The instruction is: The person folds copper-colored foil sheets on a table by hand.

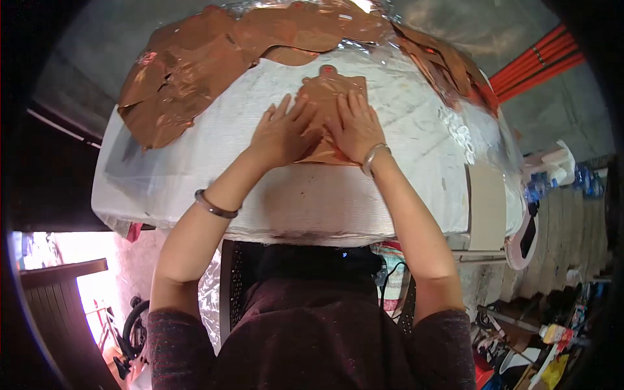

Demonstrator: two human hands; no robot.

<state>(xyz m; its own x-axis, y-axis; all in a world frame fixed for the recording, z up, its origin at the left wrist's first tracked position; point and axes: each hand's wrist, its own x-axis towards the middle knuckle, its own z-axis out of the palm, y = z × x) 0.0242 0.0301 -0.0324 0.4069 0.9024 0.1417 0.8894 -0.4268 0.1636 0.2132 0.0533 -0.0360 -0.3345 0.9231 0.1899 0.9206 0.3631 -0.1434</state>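
Observation:
A shiny copper-brown piece of flat film (pixel 330 88), with a rounded tab and a red spot at its far end, lies on the white-covered table (pixel 195 169) in front of me. My left hand (pixel 286 134) rests over its left side, fingers spread and laid flat. On the right side of the same piece, my right hand (pixel 356 127) also lies flat with its fingers stretched out. Neither hand grips anything. Parts of the film are hidden under both hands, and its near edge shows between and below them. What the piece is for cannot be made out.
Similar brown film pieces lie in an overlapping pile (pixel 195 71) along the far left. Another stack (pixel 442 65) is at the far right, beside crumpled transparent plastic. White stringy bits (pixel 458 133) and a cardboard piece (pixel 487 208) are on the right. Orange-red rods (pixel 539 62) stand beyond.

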